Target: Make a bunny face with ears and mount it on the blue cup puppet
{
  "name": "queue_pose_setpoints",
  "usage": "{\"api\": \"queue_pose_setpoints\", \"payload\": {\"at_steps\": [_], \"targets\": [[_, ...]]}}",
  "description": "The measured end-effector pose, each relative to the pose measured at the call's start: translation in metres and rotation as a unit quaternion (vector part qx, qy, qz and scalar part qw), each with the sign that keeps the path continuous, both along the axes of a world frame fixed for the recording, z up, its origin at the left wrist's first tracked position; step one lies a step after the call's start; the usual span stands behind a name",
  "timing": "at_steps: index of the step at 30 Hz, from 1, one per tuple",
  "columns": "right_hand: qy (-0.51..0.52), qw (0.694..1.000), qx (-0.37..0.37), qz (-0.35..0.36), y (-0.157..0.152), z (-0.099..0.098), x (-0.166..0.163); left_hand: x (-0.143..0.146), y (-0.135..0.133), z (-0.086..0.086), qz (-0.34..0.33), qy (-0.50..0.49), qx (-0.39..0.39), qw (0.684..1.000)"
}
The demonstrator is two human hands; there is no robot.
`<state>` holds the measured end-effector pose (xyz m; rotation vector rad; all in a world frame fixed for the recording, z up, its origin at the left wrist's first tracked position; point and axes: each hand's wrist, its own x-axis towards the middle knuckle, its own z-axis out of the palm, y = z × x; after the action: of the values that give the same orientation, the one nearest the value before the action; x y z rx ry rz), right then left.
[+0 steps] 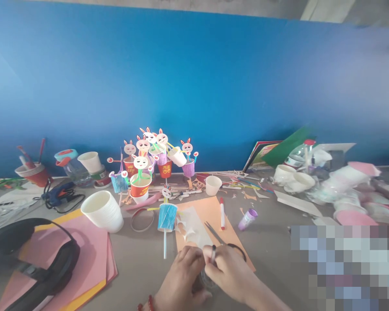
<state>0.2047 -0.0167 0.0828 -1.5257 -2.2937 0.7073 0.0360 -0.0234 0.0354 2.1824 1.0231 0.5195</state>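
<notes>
My left hand is curled around what looks like a roll of clear tape, mostly hidden between my hands. Close against it, my right hand has its fingers pinched together, and I cannot make out what is in them. Just beyond lie black-handled scissors, partly covered by my right hand, on an orange paper sheet. A white paper scrap with cut-out edges rests on that sheet too. To the left is a blue-coloured paper cup figure with a rabbit head and a straw below.
Several rabbit-headed cup figures stand at the back. White stacked cups and pink paper are left, beside a black headset. A red marker and purple glue stick lie right, before bagged cups.
</notes>
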Motion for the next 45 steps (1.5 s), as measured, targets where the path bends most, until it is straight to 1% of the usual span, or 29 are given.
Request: {"api": "queue_pose_setpoints", "payload": {"at_steps": [4, 6, 9, 11, 13, 15, 18, 20, 22, 24, 26, 29, 31, 36, 42, 45], "targets": [[0.095, 0.993, -0.054, -0.034, 0.0, -0.009, 0.006, 0.002, 0.001, 0.004, 0.003, 0.024, -0.011, 1.0], [0.132, 0.988, -0.061, -0.043, -0.005, -0.016, 0.01, 0.003, 0.002, 0.005, 0.002, 0.027, -0.008, 1.0], [0.154, 0.986, -0.038, -0.05, -0.013, -0.023, 0.016, 0.003, 0.001, 0.005, 0.004, 0.022, -0.002, 1.0], [0.177, 0.982, -0.019, -0.068, -0.017, -0.025, 0.022, 0.002, 0.001, 0.003, 0.001, 0.022, 0.004, 1.0], [0.206, 0.973, 0.011, -0.102, -0.021, -0.027, 0.029, 0.001, 0.0, 0.001, -0.002, 0.028, 0.01, 1.0], [0.221, 0.967, 0.051, -0.116, -0.025, -0.029, 0.038, 0.001, 0.0, -0.002, -0.002, 0.035, 0.017, 0.999], [0.195, 0.971, 0.117, -0.08, -0.033, -0.035, 0.048, 0.001, 0.0, -0.007, -0.001, 0.037, 0.025, 0.999], [0.144, 0.975, 0.161, -0.044, -0.038, -0.041, 0.052, 0.002, 0.0, -0.008, -0.006, 0.033, 0.03, 0.999], [0.088, 0.974, 0.208, -0.02, -0.041, -0.048, 0.054, 0.001, 0.0, -0.008, -0.01, 0.027, 0.031, 0.999], [0.052, 0.969, 0.242, -0.01, -0.042, -0.057, 0.054, -0.001, 0.001, -0.008, -0.013, 0.012, 0.02, 1.0], [0.038, 0.962, 0.269, -0.016, -0.042, -0.064, 0.053, -0.005, 0.004, -0.007, -0.003, -0.026, -0.005, 1.0], [0.03, 0.961, 0.274, -0.029, -0.042, -0.071, 0.052, -0.011, 0.008, -0.006, 0.05, -0.095, -0.027, 0.994], [0.03, 0.96, 0.276, -0.028, -0.042, -0.072, 0.052, -0.012, 0.01, -0.006, 0.077, -0.105, -0.018, 0.991], [0.039, 0.955, 0.293, -0.02, -0.041, -0.072, 0.05, -0.01, 0.008, -0.007, 0.061, -0.076, 0.008, 0.995], [0.077, 0.951, 0.297, -0.045, -0.04, -0.074, 0.047, -0.007, 0.007, -0.005, 0.05, -0.057, 0.002, 0.997], [0.076, 0.949, 0.305, -0.029, -0.04, -0.073, 0.046, -0.006, 0.008, -0.001, 0.051, -0.044, -0.003, 0.998]]}}
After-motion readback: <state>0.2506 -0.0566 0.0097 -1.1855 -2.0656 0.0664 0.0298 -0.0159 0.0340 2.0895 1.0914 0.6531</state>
